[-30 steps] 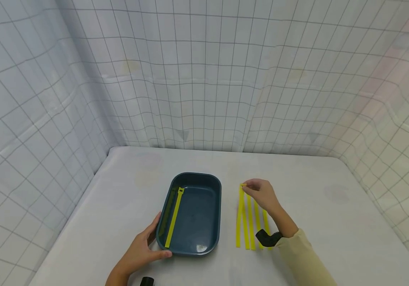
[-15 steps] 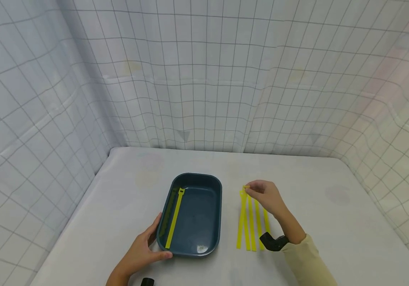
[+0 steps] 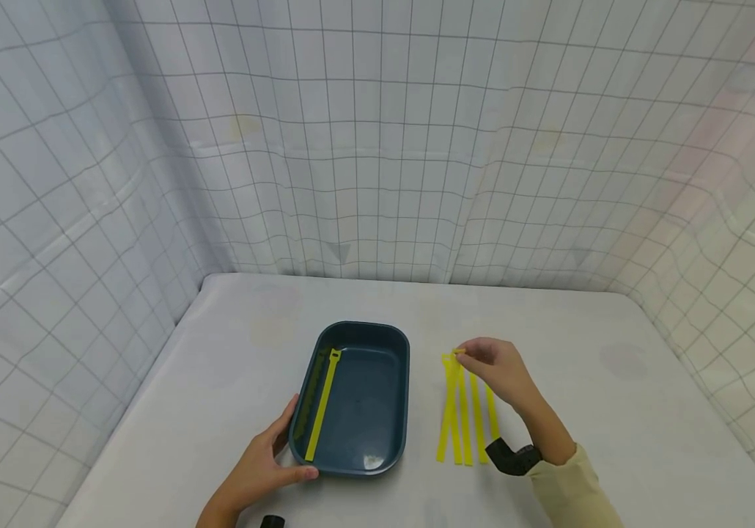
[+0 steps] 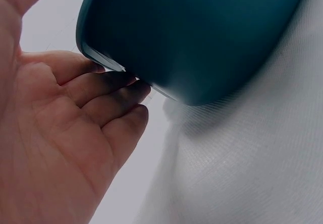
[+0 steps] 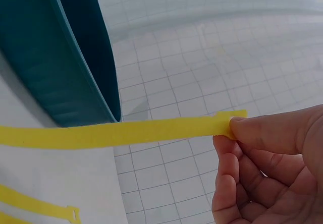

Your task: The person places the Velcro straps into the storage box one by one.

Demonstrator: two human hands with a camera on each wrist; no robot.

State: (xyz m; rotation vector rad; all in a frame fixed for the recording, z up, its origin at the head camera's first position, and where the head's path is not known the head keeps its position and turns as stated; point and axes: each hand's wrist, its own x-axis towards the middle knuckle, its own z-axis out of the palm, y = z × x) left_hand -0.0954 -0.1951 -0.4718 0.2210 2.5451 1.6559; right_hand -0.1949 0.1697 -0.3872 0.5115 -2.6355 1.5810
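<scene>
Right, left to right: the near-left corner of the tray (image 3: 371, 400) is gripped by the left hand (image 3: 264, 467), thumb laid along the near end, fingers set against the left side. How firmly it is pressed cannot be told. The tray is set flat on the white surface (image 3: 239, 352). Inside, one yellow strip (image 3: 322, 407) is laid lengthwise near the left wall, slotted head at the far end.

Right of the tray, well apart from it, more loose strips (image 3: 467, 436) are spread roughly side by side, slightly fanned. Among these, one pinched strip (image 5: 116, 134) is held by its head between thumb and forefinger of the right hand (image 3: 498, 370), other fingers curled in. It is slanted across a neighbour in the head view. The head end looks raised; whether the tail is off the surface cannot be told.

Step in hand is judged to be pick-up of one strip for the tray. For the next move, the strip probably needs to be lifted free of its neighbours, carried left over the right wall, and lowered straight beside the first. Tail drag on the rim should be watched for.
</scene>
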